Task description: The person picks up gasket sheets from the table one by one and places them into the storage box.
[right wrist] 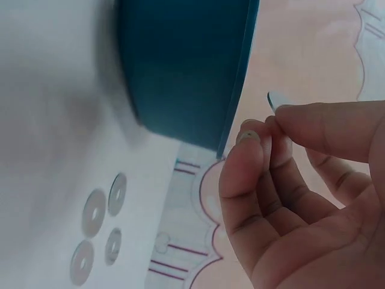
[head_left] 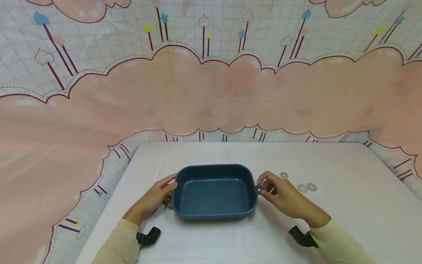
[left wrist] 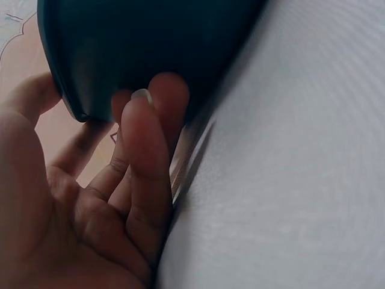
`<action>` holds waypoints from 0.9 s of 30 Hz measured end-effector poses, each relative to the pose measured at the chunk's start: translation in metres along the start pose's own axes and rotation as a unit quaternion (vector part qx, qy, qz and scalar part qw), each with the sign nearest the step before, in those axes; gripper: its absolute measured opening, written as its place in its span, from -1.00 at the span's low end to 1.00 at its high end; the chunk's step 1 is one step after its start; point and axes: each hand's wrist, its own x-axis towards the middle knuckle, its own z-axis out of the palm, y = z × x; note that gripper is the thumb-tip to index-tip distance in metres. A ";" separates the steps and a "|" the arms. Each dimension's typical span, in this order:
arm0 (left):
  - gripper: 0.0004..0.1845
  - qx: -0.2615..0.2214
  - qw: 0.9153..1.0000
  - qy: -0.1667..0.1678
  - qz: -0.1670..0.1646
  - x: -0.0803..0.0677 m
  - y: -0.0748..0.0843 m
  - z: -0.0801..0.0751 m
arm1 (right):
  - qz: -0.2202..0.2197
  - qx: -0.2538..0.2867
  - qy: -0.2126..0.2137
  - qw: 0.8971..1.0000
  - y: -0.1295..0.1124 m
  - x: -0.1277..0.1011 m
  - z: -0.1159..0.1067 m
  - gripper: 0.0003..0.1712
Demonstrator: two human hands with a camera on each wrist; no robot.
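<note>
washer [head_left: 259, 189] in right hand [head_left: 283, 196] (probably pinched), beside tray [head_left: 214, 211]

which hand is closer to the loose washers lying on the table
Right. The right hand pinches one washer just beside the loose washers; the left hand rests across the blue tray.

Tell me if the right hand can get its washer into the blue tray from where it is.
Probably yes: the right hand pinches a washer just beside the blue tray's open right rim, with nothing between them.
</note>
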 end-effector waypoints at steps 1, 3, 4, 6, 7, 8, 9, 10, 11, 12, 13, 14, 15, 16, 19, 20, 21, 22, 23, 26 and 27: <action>-0.34 0.002 1.000 -0.002 0.001 0.000 0.000 0.000 | 0.000 -0.001 -0.001 1.000 -0.002 0.001 0.001 -0.70; -0.34 0.004 1.000 -0.005 0.003 0.001 -0.001 0.000 | -0.001 0.002 -0.006 1.000 -0.006 0.004 0.002 -0.70; -0.34 0.005 1.000 -0.006 0.004 0.001 -0.001 -0.001 | -0.003 0.002 -0.008 1.000 -0.008 0.005 0.002 -0.71; -0.35 0.007 1.000 -0.007 0.005 0.001 -0.001 -0.001 | -0.010 0.005 -0.016 1.000 -0.012 0.008 0.003 -0.72; -0.35 0.008 1.000 -0.007 0.005 0.001 -0.001 -0.001 | -0.015 0.007 -0.020 1.000 -0.014 0.010 0.003 -0.73; -0.35 0.009 1.000 -0.006 0.005 0.001 -0.001 -0.001 | -0.018 0.008 -0.024 1.000 -0.016 0.012 0.003 -0.74; -0.35 0.010 1.000 -0.004 0.004 0.000 0.000 0.000 | -0.024 0.008 -0.028 0.999 -0.018 0.013 0.004 -0.75; -0.35 0.011 1.000 -0.002 0.002 0.000 0.000 0.000 | -0.028 0.008 -0.030 0.999 -0.020 0.015 0.005 -0.76; -0.35 0.011 1.000 0.000 0.001 0.000 0.000 0.000 | -0.031 0.008 -0.032 0.999 -0.022 0.017 0.006 -0.76; -0.35 0.013 1.000 0.000 0.002 -0.001 0.001 0.000 | -0.034 0.010 -0.034 0.999 -0.024 0.019 0.008 -0.76; -0.34 0.011 1.000 0.001 0.002 -0.001 0.002 0.001 | -0.036 0.011 -0.035 0.999 -0.026 0.020 0.010 -0.76; -0.34 0.009 1.000 0.001 0.002 -0.001 0.002 0.001 | -0.035 0.013 -0.036 0.999 -0.028 0.021 0.012 -0.75; -0.34 0.007 1.000 -0.001 0.003 -0.001 0.002 0.001 | -0.033 0.019 -0.037 0.999 -0.029 0.023 0.015 -0.75; -0.34 0.007 1.000 -0.002 0.003 -0.001 0.002 0.000 | -0.031 0.024 -0.038 0.998 -0.031 0.024 0.017 -0.75; -0.33 0.001 1.000 0.000 0.003 -0.001 0.001 0.000 | -0.023 0.039 -0.040 0.998 -0.034 0.027 0.026 -0.74; -0.33 0.002 1.000 0.000 0.002 -0.001 0.001 0.000 | -0.020 0.041 -0.039 0.998 -0.035 0.028 0.029 -0.73; -0.33 0.002 1.000 0.000 0.002 -0.001 0.001 0.000 | -0.021 0.043 -0.038 0.998 -0.035 0.029 0.031 -0.73; -0.34 0.003 1.000 0.001 0.003 -0.001 0.000 0.000 | -0.022 0.043 -0.037 0.998 -0.036 0.030 0.034 -0.73; -0.34 0.002 1.000 0.001 0.004 -0.001 0.000 0.001 | -0.021 0.044 -0.036 0.998 -0.037 0.031 0.038 -0.72; -0.35 0.006 1.000 -0.001 0.008 -0.001 -0.001 0.000 | -0.022 0.047 -0.040 0.998 -0.039 0.034 0.046 -0.73; -0.35 0.008 1.000 -0.001 0.009 -0.001 -0.001 0.000 | -0.023 0.049 -0.042 0.998 -0.040 0.036 0.049 -0.73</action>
